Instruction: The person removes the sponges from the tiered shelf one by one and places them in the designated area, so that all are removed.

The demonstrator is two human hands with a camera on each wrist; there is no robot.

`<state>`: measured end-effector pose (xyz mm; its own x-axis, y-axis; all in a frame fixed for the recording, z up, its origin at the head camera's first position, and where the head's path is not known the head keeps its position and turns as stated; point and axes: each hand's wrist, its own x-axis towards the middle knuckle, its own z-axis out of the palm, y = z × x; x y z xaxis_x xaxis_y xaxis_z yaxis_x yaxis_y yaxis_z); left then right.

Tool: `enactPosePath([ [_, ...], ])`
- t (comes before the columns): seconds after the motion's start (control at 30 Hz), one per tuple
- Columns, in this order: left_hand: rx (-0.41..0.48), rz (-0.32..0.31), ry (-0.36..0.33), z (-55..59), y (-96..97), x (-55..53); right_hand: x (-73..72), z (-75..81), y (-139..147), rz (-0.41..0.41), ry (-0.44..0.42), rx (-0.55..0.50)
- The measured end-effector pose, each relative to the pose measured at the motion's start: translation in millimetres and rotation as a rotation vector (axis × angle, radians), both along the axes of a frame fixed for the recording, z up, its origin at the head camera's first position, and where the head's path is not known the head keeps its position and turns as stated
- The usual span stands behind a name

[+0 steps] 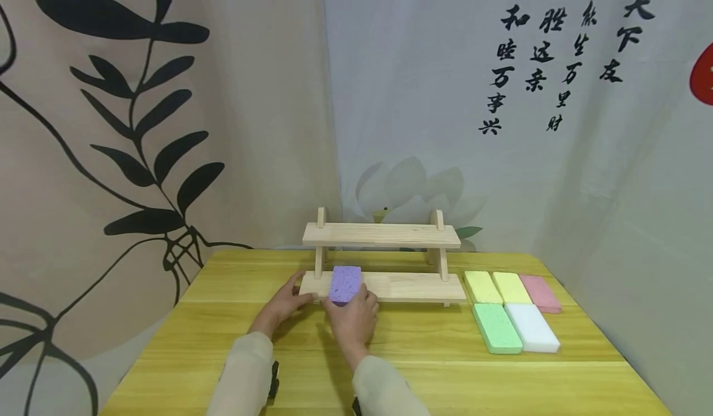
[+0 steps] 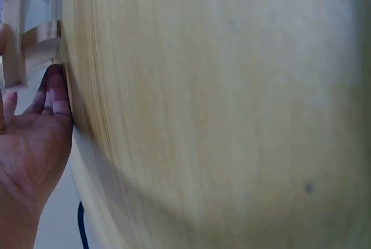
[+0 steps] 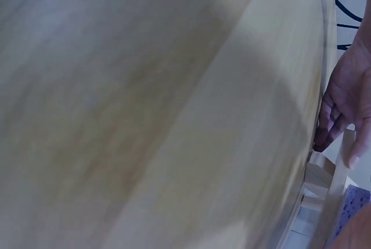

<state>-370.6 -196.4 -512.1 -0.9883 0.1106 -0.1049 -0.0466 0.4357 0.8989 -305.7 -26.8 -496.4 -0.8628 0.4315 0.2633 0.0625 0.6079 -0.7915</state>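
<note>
A two-tier wooden rack (image 1: 412, 287) stands toward the back of the table. At the left end of its lower board, my left hand (image 1: 286, 306) grips the rack. The left wrist view shows that hand (image 2: 35, 144) with fingers low beside the board's underside; the right wrist view has its thumb over the board. My right hand (image 1: 356, 323) holds a purple sponge (image 1: 345, 283) by its lower part, thumb at the left and fingers at the right. The sponge overlaps the lower board, left of its middle. In the right wrist view the purple sponge (image 3: 353, 202) is partly cut off.
Right of the rack lie two yellow sponges (image 1: 483, 288), a pink sponge (image 1: 540, 293), a green sponge (image 1: 497, 328) and a white sponge (image 1: 531, 327) in two rows. The rack's upper board (image 1: 381, 235) rises behind. Printed curtains (image 1: 267, 125) hang behind the wooden table (image 1: 501, 382).
</note>
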Motion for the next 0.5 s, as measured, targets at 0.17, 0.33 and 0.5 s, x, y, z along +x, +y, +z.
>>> enactPosePath([
  [0.17, -0.006, 0.004, -0.001, 1.0, 1.7, 0.7, -2.3, -0.6, -0.2, -0.008, 0.017, 0.021],
  [0.33, -0.005, -0.005, 0.008, 1.2, 1.8, 0.9, -3.7, -2.3, 1.6, -0.007, 0.012, 0.015],
  [0.5, 0.005, -0.004, 0.011, 0.9, 1.2, 0.9, -3.9, -1.8, 4.3, 0.013, 0.013, -0.008],
])
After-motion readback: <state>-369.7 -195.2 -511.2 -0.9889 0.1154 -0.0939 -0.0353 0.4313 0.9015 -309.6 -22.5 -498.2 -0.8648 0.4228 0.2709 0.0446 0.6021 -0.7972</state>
